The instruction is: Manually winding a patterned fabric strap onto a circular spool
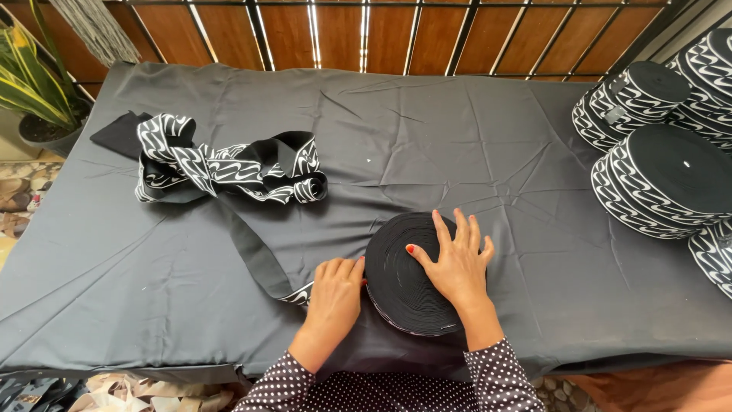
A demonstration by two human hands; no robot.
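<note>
Resting on a dark-clothed table [152,259], right hand [456,263] fingers spread flat on band roll [396,286], left hand [335,294] seemingly curled.

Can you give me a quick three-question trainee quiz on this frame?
1. True or false: the right hand lies flat on the flat roll of band.
2. Which is nearest the left hand? A) potted plant B) loose band pile C) band's free end
3. Where do the finished rolls sit?

Key: 1 true; 2 C; 3 the right end of the table.
</note>
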